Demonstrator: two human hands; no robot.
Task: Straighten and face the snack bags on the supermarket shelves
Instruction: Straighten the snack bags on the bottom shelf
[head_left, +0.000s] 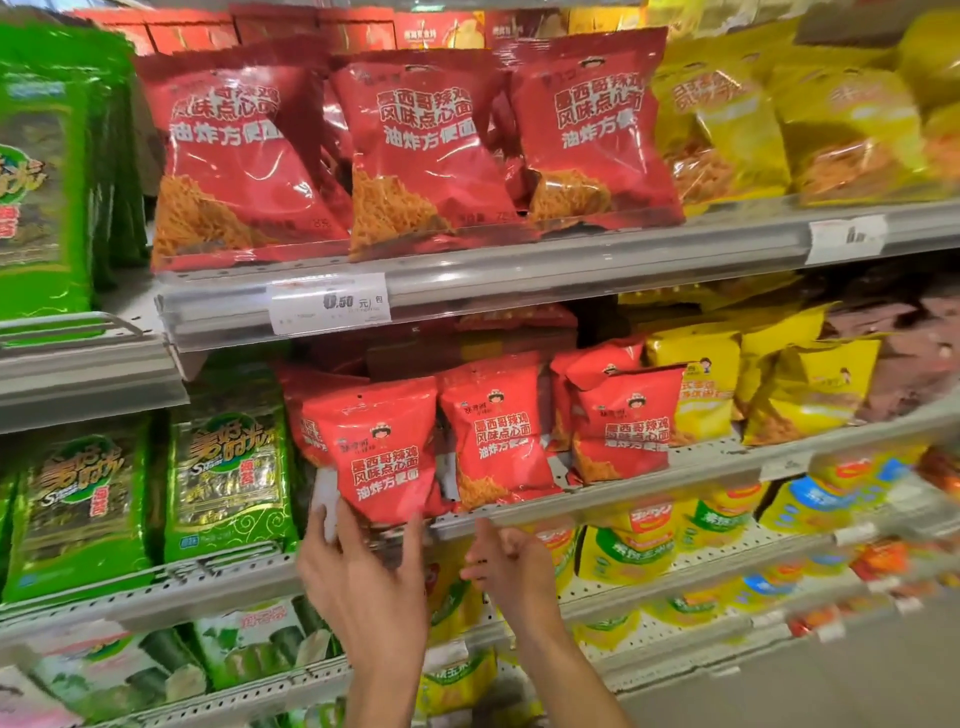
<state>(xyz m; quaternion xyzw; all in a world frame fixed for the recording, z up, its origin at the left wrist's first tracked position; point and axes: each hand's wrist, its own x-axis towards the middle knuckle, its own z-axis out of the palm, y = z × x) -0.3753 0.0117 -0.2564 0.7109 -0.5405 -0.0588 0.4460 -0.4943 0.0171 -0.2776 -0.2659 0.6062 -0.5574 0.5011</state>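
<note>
Both hands reach up. Left hand holds the bottom of a puffy, shiny red snack bag at the middle shelf's gray metal front edge. Right hand hangs just beside, fingers loosely curled, holding nothing.

1. The red snack bags are glossy plastic film, crinkled, catching highlights.
2. The yellow bags have the same shiny film.
3. The green packs look metallic-glossy, like foil.
4. The shelf edge is smooth grey metal behind a clear plastic strip.
5. The price label is matt white paper.
6. The lower shelf deck is perforated painted metal.
</note>
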